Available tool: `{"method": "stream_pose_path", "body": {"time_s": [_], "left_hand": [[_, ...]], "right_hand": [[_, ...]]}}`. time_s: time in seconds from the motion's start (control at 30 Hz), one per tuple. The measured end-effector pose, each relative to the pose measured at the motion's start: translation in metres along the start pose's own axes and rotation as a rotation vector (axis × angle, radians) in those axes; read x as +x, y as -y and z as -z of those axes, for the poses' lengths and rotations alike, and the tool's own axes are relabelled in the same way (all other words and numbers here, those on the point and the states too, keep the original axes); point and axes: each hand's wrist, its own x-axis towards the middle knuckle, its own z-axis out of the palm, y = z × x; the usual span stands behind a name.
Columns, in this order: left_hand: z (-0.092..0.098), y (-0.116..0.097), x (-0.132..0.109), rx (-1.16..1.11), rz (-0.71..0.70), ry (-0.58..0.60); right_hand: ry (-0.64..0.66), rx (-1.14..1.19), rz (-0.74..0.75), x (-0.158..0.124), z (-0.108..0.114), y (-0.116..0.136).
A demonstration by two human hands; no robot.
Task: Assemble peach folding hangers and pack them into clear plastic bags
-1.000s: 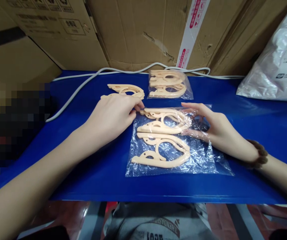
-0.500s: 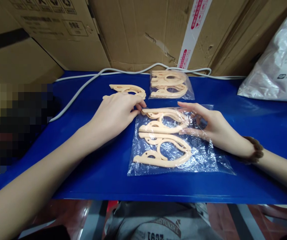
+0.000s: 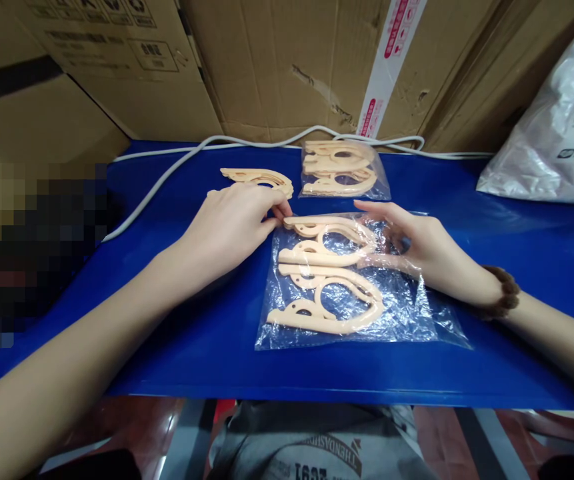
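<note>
Beige folding clothes hangers (image 3: 327, 325) lie flat inside a clear plastic bag (image 3: 407, 320) in front of me. My left hand (image 3: 244, 217) is closed in a pinch at the bag's upper left corner, by the tip of the top hanger. My right hand (image 3: 411, 243) is at the bag's right side, index finger and thumb spread apart around the hangers' curved ends. Its thumb seems to be behind the clear film, touching a hanger; the other fingers are curled and partly hidden. Behind my left hand lie loose beige hangers (image 3: 279, 180), partly covered by it.
A second clear bag of folded hangers (image 3: 339, 170) lies at the back of the blue table (image 3: 191, 360). A white cable (image 3: 167, 170) runs along cardboard boxes (image 3: 277, 67). At the back right stands a large white plastic package (image 3: 541, 153). The left side is pixelated.
Almost nothing differs. My right hand has shifted very slightly left and up; the left hand keeps its pinch at the bag's corner.
</note>
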Motion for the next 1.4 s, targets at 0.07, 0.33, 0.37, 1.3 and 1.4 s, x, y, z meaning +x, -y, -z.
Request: {"method": "stream_pose_path", "body": {"time_s": [0.07,0.33,0.37,1.3,1.4], "left_hand": [[0.001,-0.001,-0.002,0.043,-0.018,-0.013],[0.006,0.01,0.001,0.036,-0.079,-0.143],[0.007,0.014,0.003,-0.007,-0.109,-0.137],[0.004,0.031,0.015,-0.131,-0.326,-0.006],[0.005,0.033,0.013,0.056,-0.218,-0.039]], "right_hand": [[0.0,-0.019,0.002,0.0,0.0,-0.001],[-0.018,-0.027,-0.008,-0.003,0.001,0.0],[-0.017,-0.023,-0.014,-0.003,0.001,0.001],[-0.021,-0.012,0.022,-0.007,-0.003,0.003],[-0.019,-0.015,0.007,-0.007,-0.004,0.002]]}}
